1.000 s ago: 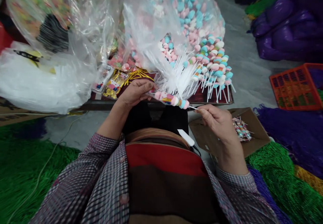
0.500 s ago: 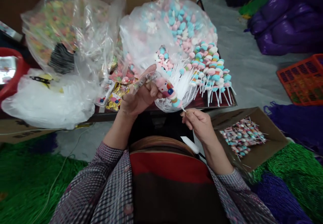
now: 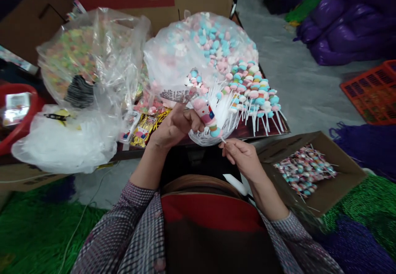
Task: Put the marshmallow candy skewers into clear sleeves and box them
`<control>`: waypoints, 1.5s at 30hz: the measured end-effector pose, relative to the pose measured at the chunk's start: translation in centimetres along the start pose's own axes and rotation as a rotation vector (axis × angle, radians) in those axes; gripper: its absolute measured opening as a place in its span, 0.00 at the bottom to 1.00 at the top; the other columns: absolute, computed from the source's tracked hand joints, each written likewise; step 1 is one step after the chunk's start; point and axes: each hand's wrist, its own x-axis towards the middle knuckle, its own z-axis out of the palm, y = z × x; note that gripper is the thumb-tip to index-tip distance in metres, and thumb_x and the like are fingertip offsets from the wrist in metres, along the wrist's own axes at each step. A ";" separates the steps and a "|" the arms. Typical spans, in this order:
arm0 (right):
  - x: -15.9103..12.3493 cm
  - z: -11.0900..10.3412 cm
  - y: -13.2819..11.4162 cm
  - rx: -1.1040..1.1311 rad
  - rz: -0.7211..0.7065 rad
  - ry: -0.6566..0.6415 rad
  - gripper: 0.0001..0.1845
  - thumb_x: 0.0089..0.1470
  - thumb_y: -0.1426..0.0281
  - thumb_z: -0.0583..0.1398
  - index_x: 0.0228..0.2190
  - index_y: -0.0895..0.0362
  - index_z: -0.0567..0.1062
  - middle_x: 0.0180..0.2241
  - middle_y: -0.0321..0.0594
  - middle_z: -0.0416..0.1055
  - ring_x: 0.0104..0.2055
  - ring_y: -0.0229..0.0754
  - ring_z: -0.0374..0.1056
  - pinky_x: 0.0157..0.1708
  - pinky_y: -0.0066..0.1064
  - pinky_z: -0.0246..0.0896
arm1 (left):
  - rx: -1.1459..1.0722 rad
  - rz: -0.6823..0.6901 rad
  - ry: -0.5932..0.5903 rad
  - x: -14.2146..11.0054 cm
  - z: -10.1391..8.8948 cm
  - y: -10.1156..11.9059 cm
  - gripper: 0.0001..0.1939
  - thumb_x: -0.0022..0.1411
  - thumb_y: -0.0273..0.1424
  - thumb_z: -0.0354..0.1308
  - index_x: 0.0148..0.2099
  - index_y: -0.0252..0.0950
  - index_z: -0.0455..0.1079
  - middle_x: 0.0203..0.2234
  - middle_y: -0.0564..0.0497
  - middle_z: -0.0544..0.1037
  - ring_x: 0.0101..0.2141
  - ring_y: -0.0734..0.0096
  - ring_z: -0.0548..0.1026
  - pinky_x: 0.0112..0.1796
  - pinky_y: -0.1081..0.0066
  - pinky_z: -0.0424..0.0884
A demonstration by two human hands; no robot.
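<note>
The lollipop (image 3: 204, 111) slants between your fingers, its clear wrapper against your left hand (image 3: 173, 127). Those fingers are half curled; you cannot tell whether they grip. Your right hand (image 3: 240, 157) is closed, thumb and forefinger pinching the stick's lower end. White sticks (image 3: 221, 109) lie just beyond your fingertips; an open box (image 3: 345, 187) sits right of your right fingers.
</note>
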 end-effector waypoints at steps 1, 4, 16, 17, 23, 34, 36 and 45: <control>0.1 0.0 -0.1 -0.011 -0.020 0.008 0.20 0.59 0.52 0.63 0.33 0.56 0.82 0.17 0.29 0.65 0.16 0.28 0.54 0.20 0.25 0.47 | 0.011 0.016 0.031 0.2 -0.1 -0.1 0.39 0.36 0.60 0.74 0.46 0.41 0.75 0.18 0.59 0.70 0.23 0.71 0.74 0.33 0.69 0.74; 0.3 0.0 -0.3 -0.059 -0.074 0.055 0.17 0.58 0.55 0.64 0.34 0.56 0.83 0.17 0.29 0.66 0.17 0.29 0.56 0.20 0.25 0.49 | 0.004 0.095 0.222 0.8 0.0 -0.2 0.28 0.49 0.56 0.70 0.42 0.40 0.76 0.20 0.58 0.71 0.26 0.74 0.75 0.33 0.71 0.73; 0.8 3.4 0.8 0.151 -0.023 0.248 0.15 0.58 0.55 0.64 0.33 0.55 0.80 0.11 0.23 0.58 0.15 0.29 0.54 0.24 0.26 0.58 | -0.205 0.093 0.414 1.6 3.6 -1.9 0.14 0.62 0.42 0.67 0.43 0.39 0.74 0.24 0.57 0.75 0.37 0.70 0.82 0.46 0.68 0.76; 0.9 3.8 0.8 0.243 0.011 0.217 0.16 0.58 0.55 0.64 0.31 0.55 0.79 0.10 0.22 0.55 0.14 0.29 0.51 0.24 0.26 0.59 | -0.199 0.086 0.412 1.4 3.8 -2.0 0.14 0.62 0.42 0.67 0.43 0.39 0.74 0.24 0.57 0.75 0.36 0.71 0.82 0.45 0.69 0.76; 1.0 4.9 0.2 0.582 0.204 -0.114 0.19 0.56 0.52 0.65 0.28 0.55 0.76 0.08 0.19 0.51 0.11 0.28 0.42 0.21 0.27 0.59 | -0.150 0.080 0.308 0.5 3.9 -2.2 0.15 0.57 0.43 0.71 0.38 0.38 0.76 0.25 0.56 0.77 0.36 0.70 0.82 0.46 0.67 0.76; 1.4 4.0 1.4 0.326 0.113 0.042 0.16 0.50 0.56 0.70 0.36 0.54 0.82 0.15 0.25 0.65 0.17 0.30 0.56 0.23 0.27 0.56 | -0.214 0.194 0.440 1.3 2.9 0.3 0.22 0.62 0.51 0.63 0.51 0.43 0.72 0.40 0.50 0.82 0.52 0.57 0.80 0.53 0.58 0.76; 1.2 4.2 1.4 0.229 0.067 0.141 0.17 0.52 0.55 0.69 0.37 0.53 0.81 0.17 0.26 0.67 0.18 0.31 0.58 0.21 0.26 0.53 | -0.249 0.207 0.495 1.5 3.3 -0.5 0.16 0.64 0.47 0.62 0.46 0.42 0.72 0.40 0.50 0.82 0.52 0.60 0.80 0.52 0.62 0.77; 0.8 4.7 0.6 0.305 0.087 0.087 0.21 0.61 0.51 0.61 0.28 0.55 0.75 0.08 0.21 0.54 0.13 0.30 0.52 0.29 0.30 0.66 | -0.243 0.272 0.473 1.1 3.5 -1.4 0.13 0.61 0.42 0.68 0.37 0.42 0.69 0.30 0.56 0.80 0.42 0.68 0.82 0.48 0.66 0.76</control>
